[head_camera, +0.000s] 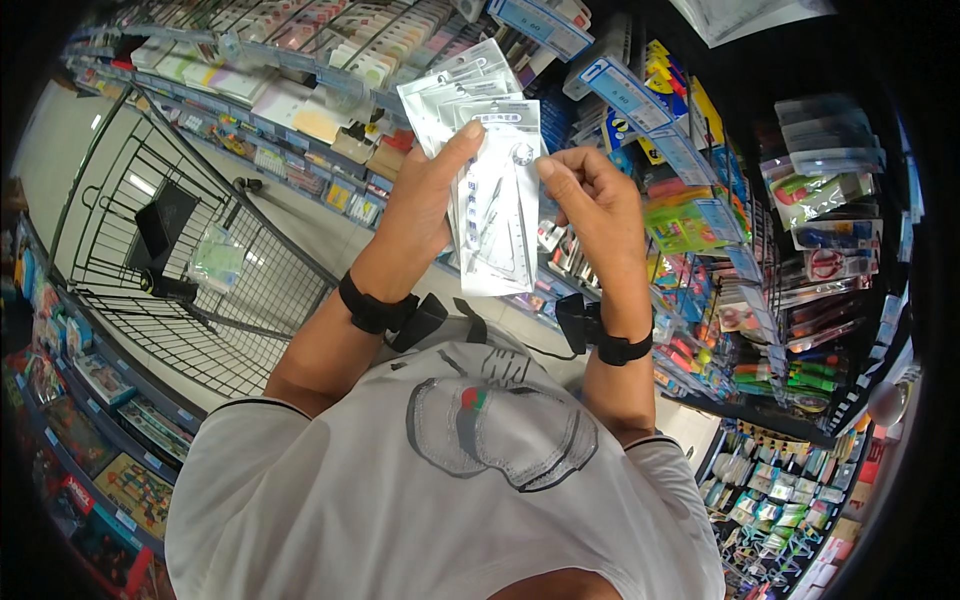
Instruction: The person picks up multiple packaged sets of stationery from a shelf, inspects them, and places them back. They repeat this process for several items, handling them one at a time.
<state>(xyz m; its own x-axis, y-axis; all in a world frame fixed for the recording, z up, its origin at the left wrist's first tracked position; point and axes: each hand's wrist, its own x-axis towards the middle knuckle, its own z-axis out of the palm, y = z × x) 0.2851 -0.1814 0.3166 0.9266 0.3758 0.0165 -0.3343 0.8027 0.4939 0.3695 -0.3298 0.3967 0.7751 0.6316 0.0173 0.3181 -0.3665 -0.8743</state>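
Note:
My left hand [431, 187] holds a fanned stack of flat plastic packets [499, 217], with the thumb on the front one. Each packet looks silvery and clear; the front one shows a set square and other drawing tools and bears writing. At the right edge of the front packet is my right hand [596, 195], its fingers curled and the thumb and forefinger at the packet's side; whether they pinch it is hard to tell. Both wrists wear black straps.
A wire shopping cart [247, 300] with a dark flat item and a packet inside stands at the left. Shelves of stationery [360, 52] run across the top. Hooks with hanging packets [832, 247] and price tags [626, 90] are on the right. Boxed goods [135, 487] line the lower left shelf.

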